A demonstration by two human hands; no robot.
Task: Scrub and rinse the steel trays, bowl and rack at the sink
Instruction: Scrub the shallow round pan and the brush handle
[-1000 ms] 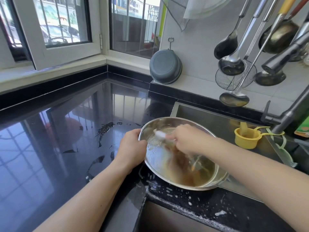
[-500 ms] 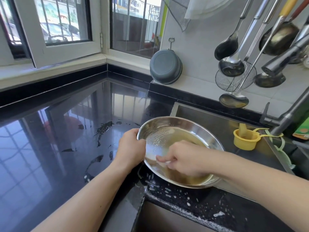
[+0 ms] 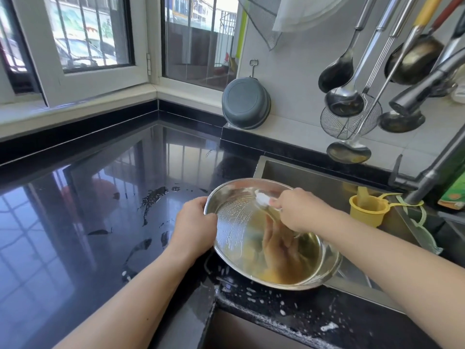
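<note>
Tray [image 3: 251,222] sits tilted over the sink [image 3: 314,182] edge, lower rim against the black desk [image 3: 75,235]. Your left hand [image 3: 193,225] grasps its left rim. Your right hand [image 3: 299,210] is clenched around a soapy white scrubber [image 3: 261,199], pressed to the tray's upper inner face. Suds fleck the desk.

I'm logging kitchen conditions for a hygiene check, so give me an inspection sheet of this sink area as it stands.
Surface: black counter, glossy, with water patches and white suds flecks near the sink.
Job's things: steel tray tilted at the sink's corner, soapy inside; white scrubber against it.
Clutter: yellow cup in the sink.
Grippers: left hand grips the tray's rim; right hand holds the scrubber.
Cables: nothing seen.
Surroundings: ladles and a wire skimmer hang on the wall; grey basin; tap; barred windows.
</note>
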